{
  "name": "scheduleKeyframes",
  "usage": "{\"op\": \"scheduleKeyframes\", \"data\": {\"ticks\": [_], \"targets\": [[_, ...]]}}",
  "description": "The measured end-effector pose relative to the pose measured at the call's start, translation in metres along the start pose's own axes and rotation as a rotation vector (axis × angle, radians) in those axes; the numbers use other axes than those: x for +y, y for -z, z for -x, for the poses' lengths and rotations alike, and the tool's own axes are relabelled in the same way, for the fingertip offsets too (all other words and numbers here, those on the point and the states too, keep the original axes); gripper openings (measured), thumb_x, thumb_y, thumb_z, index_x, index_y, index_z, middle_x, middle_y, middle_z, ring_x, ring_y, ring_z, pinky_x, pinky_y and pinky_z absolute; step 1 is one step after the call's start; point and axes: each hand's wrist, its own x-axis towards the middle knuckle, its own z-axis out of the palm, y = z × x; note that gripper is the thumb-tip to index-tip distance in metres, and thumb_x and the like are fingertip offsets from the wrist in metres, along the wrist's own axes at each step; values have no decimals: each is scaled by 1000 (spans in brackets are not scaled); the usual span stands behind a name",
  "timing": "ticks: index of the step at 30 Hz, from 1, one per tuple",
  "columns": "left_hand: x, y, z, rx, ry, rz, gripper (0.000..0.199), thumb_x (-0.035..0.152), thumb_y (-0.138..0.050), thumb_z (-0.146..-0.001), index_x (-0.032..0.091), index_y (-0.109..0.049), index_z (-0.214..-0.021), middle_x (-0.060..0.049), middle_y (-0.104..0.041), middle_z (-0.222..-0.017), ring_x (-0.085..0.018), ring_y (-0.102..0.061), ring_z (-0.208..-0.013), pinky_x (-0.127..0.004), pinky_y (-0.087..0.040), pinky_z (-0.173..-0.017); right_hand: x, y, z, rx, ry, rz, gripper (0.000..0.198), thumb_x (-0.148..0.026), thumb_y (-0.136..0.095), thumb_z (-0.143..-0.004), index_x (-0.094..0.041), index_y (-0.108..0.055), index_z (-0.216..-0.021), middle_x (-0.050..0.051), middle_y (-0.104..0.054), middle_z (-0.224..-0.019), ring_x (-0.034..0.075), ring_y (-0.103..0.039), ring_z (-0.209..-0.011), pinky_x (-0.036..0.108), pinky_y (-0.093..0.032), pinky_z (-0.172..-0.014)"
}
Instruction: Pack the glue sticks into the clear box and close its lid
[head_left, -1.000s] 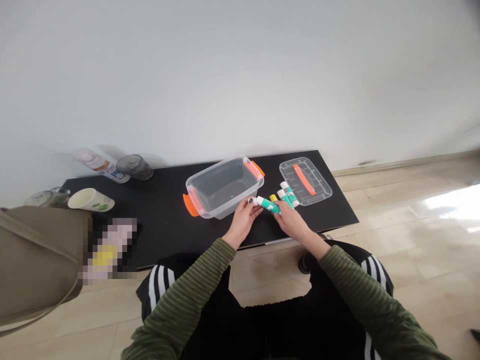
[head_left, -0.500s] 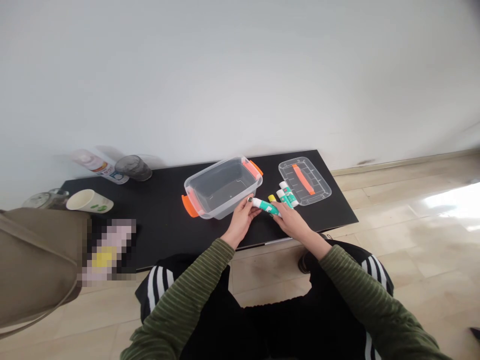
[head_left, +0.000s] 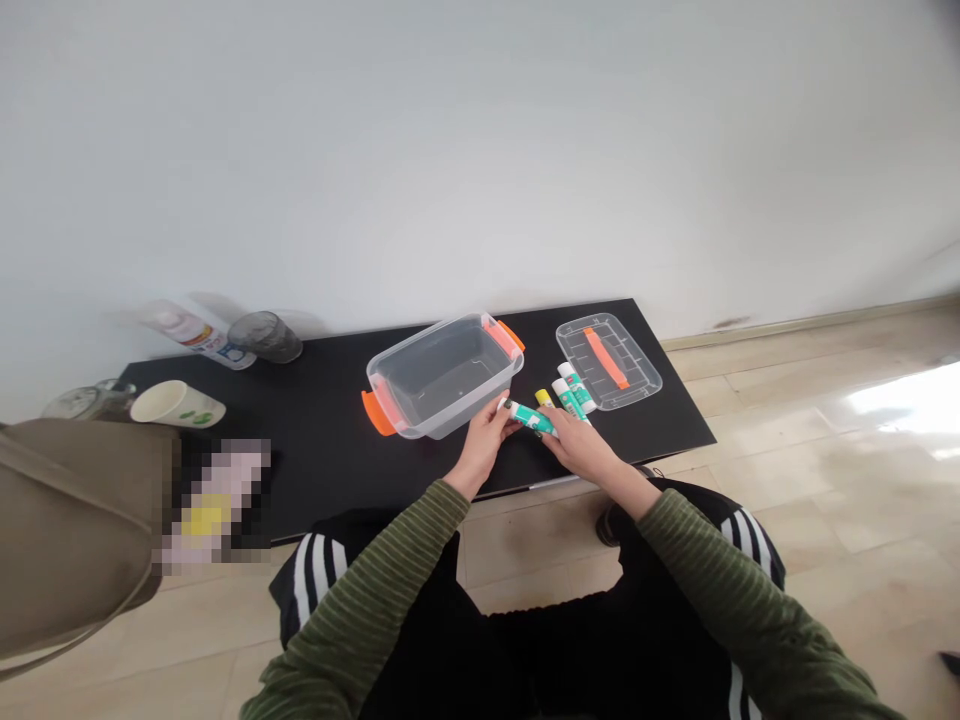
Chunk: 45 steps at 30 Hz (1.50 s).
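A white and green glue stick (head_left: 534, 419) is held between both hands, just in front of the box. My left hand (head_left: 486, 437) pinches its white cap end, and my right hand (head_left: 581, 444) grips the other end. Behind my right hand lie several more glue sticks (head_left: 572, 396), side by side on the table; one has a yellow end (head_left: 544, 398). The clear plastic box (head_left: 426, 432) with orange latches stands without its lid, and nothing shows inside it. Its clear lid (head_left: 637, 375) with an orange handle lies flat at the right.
On the black table (head_left: 330, 470), a paper cup (head_left: 180, 404), a dark glass (head_left: 271, 337) and a spray can (head_left: 201, 335) are at the left. A brown bag (head_left: 75, 530) and a blurred-out pink item (head_left: 225, 490) are nearer me. A white wall rises behind.
Both hands stay on the glue stick, which has shifted very slightly left. My left fingertips sit a little differently at the cap end. The box, lid and other sticks stay put.
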Motion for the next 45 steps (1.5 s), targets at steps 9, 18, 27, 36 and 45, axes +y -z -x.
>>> {"op": "scheduleKeyframes", "data": {"ticks": [9,18,27,36,45], "targets": [[-4,-4,11,-43,74,47,45,35,-76,-80,16,-70,-121,-4,-68,-89,-12,-63,-81,-38,-55,-92,-7,6,0,62,-130,-2,33,-40,-52,-95,-21,-61,-121,11,-71,-109,26,-68,-97,35,-52,-81],[12,-4,15,-81,-50,-54,44,40,-77,-77,16,-72,-114,-4,-68,-94,-13,-63,-85,-35,-53,-93,-18,6,-7,164,-161,-272,33,-42,-52,-95,-22,-67,-116,8,-72,-107,22,-67,-95,33,-49,-84],[19,-6,16,-105,-78,-83,35,43,-76,-77,14,-72,-98,-4,-67,-90,-14,-63,-79,-32,-55,-82,-23,15,-14,132,-307,-586,32,-47,-57,-88,-19,-70,-94,0,-63,-74,14,-56,-67,26,-41,-63],[42,-13,47,-60,-438,-461,27,25,-71,-80,24,-72,-106,-11,-62,-129,-30,-45,-135,-44,-32,-117,-17,14,-15,130,-411,-992,43,-62,-64,-78,-19,-64,-81,-9,-33,-48,7,-30,-41,22,-23,-41],[98,43,58,328,-962,-884,26,21,-67,-77,22,-70,-102,-10,-61,-131,-32,-43,-137,-52,-25,-119,-11,23,-3,225,-492,-1292,54,-64,-72,-71,-23,-38,-64,-10,-30,-47,3,-22,-37,18,-12,-37]]}}
